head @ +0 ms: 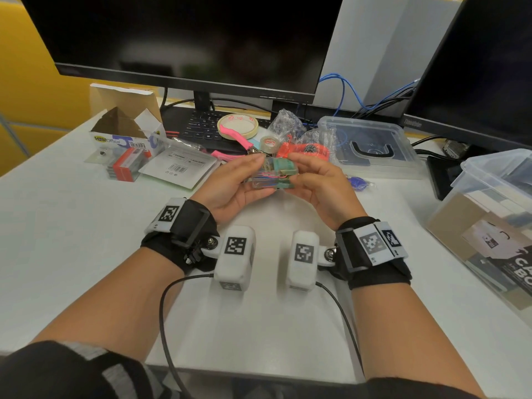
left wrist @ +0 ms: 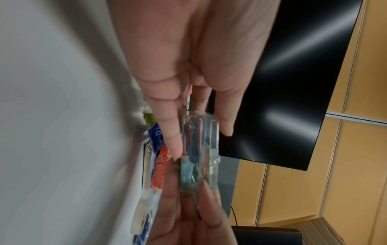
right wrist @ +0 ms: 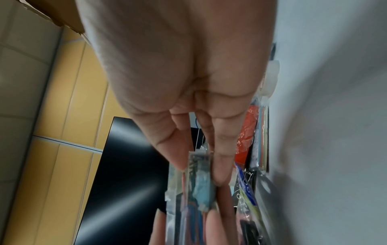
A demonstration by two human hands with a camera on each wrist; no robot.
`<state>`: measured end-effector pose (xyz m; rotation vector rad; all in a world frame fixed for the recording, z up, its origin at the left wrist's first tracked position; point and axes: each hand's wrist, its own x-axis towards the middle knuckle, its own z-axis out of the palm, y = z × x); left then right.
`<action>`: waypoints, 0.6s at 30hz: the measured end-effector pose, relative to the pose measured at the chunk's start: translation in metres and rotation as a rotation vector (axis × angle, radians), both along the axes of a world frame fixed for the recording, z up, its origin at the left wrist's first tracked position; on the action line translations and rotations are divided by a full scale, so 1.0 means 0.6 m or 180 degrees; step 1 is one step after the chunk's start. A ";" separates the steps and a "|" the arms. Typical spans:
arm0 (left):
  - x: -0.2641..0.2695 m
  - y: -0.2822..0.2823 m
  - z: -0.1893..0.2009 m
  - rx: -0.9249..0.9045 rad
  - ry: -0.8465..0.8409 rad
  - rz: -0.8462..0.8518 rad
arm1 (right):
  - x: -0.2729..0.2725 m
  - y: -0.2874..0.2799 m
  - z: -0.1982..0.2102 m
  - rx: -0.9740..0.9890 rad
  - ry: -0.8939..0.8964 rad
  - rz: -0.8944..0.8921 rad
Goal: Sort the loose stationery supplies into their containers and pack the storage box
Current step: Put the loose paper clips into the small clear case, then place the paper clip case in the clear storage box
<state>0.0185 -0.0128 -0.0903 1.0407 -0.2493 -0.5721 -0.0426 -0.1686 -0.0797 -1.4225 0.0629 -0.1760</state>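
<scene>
From the head camera we see both hands raised just above the white worktop (head: 72, 240), meeting at a small clear case (head: 272, 175) of coloured paper clips. Our left hand (head: 230, 187) takes the case's left end, thumb over the top and fingers curled beneath; our right hand (head: 319, 182) takes the right end the same way. The case sits level between the two grips, its teal part toward the right hand. Behind the hands lie a tape roll (head: 237, 125), a smaller tape roll (head: 270, 144), an orange packet (head: 302, 151) and a flat clear lid (head: 371, 145). To the left stand an open carton (head: 123, 131) and a white packet (head: 180, 165). At the right edge is the clear storage box (head: 489, 226), well apart from the case.

The left wrist camera shows our left hand (left wrist: 184, 66) with its fingers (left wrist: 169, 132) and thumb pinching one end of the case (left wrist: 199, 149); red and blue clips show through the plastic. The right hand (left wrist: 199, 220) closes on the far end. A dark monitor (left wrist: 293, 82) fills the background.

The right wrist camera shows our right hand (right wrist: 178, 66) pinching the case (right wrist: 196, 179) edge-on between thumb and fingers (right wrist: 222, 159), with the left fingertips (right wrist: 213, 222) at its other end. The picture is blurred, so we cannot tell whether the case's lid is fully shut.
</scene>
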 end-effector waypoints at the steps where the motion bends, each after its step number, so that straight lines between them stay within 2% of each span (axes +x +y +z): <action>1: 0.001 0.000 -0.001 -0.0016 0.0011 0.0023 | -0.001 -0.001 0.000 0.0006 0.0003 0.0077; 5: 0.003 0.000 -0.002 -0.0014 0.0051 0.0116 | -0.005 -0.005 0.002 0.0183 0.0022 0.0278; 12: 0.001 -0.001 -0.001 0.0104 0.0008 0.0222 | -0.001 0.003 -0.004 0.0346 0.0321 0.0134; 18: 0.002 -0.002 -0.005 0.0388 0.0020 0.0056 | 0.000 0.001 -0.003 0.0408 0.0414 0.0000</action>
